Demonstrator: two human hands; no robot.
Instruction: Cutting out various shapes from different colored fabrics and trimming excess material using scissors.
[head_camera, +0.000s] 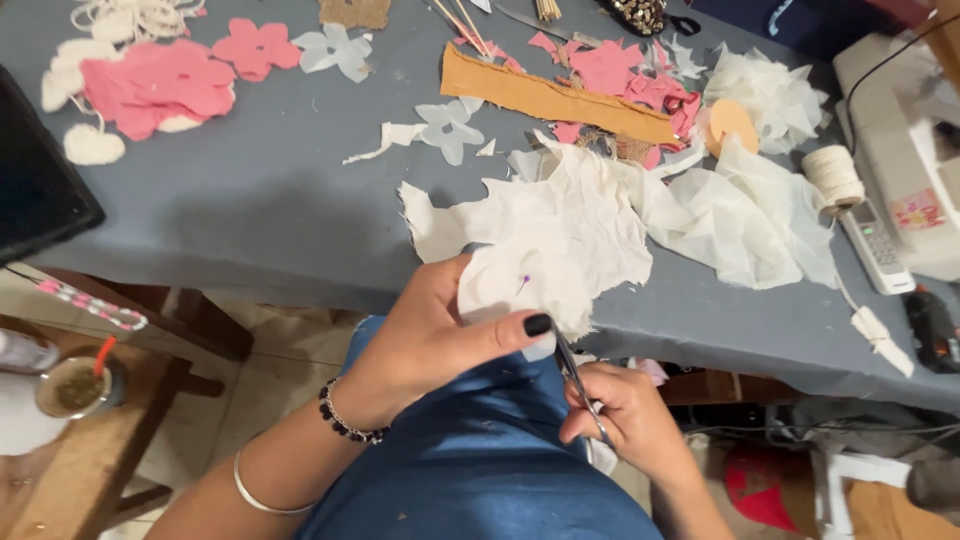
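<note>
Two hands | left hand (430, 335) grip pinching cream fabric (535, 250) | right hand (625, 410) grip closed on scissors (575, 375) beneath it

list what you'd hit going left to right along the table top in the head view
pile of pink fabric flowers → pale flower cutout → tan fabric strip → orange disc → spool of cream twine → white sewing machine

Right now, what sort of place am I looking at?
Probably a home sewing or craft table. A grey work surface is strewn with pink fabric flower cut-outs, a sewing machine stands at the right edge, and the hands cut cream cloth with scissors.
</note>
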